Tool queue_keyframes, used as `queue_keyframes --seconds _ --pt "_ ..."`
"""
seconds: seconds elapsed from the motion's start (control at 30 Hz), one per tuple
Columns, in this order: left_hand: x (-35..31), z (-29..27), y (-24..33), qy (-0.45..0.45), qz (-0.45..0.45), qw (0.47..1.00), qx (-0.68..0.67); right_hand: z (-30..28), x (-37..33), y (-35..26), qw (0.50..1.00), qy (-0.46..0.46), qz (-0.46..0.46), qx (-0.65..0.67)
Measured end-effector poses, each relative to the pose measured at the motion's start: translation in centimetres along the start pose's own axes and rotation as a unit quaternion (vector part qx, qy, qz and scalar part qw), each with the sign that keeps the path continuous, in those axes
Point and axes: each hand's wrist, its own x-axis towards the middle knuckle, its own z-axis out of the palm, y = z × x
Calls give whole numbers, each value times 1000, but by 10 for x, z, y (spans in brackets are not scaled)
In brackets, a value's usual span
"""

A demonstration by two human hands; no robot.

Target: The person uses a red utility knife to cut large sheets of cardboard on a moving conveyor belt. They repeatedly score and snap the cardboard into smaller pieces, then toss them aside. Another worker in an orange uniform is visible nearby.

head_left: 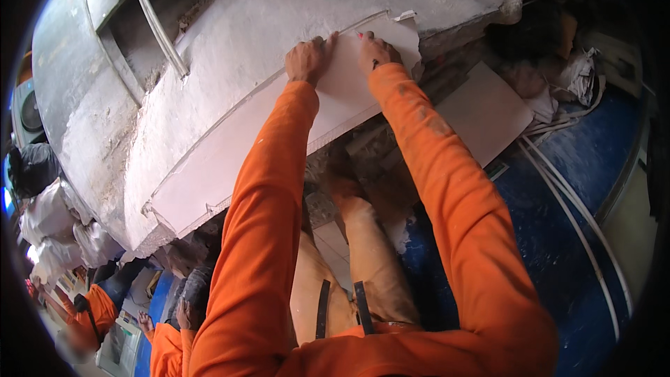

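Board: your long white board [349, 101] lay on the grey tabletop [244, 42], its long axis slanting lower left to upper right.
Left grip: your left hand [308, 60] curled on it; I couldn't tell if clamped.
Right grip: your right hand [379, 54] closed round a red-tipped tool [361, 35].
White sacks [50, 216]: bulged far left, contents hidden.
Room: blue surface [586, 157] rightward; orange-clad co-workers [101, 307] lower left.

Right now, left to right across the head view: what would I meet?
White sacks → pair of pale conduits → left hand → right hand → loose pale panel → crumpled white plastic.
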Motion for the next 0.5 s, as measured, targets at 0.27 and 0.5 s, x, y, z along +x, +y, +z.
queue_keyframes --seconds 0.27,0.5 --pt "-5 8 2 91 -37 995 -4 5 -10 -11 999 -6 -4 38" --pt "-3 10 15 110 -45 993 10 4 6 -7 1000 11 -2 18"
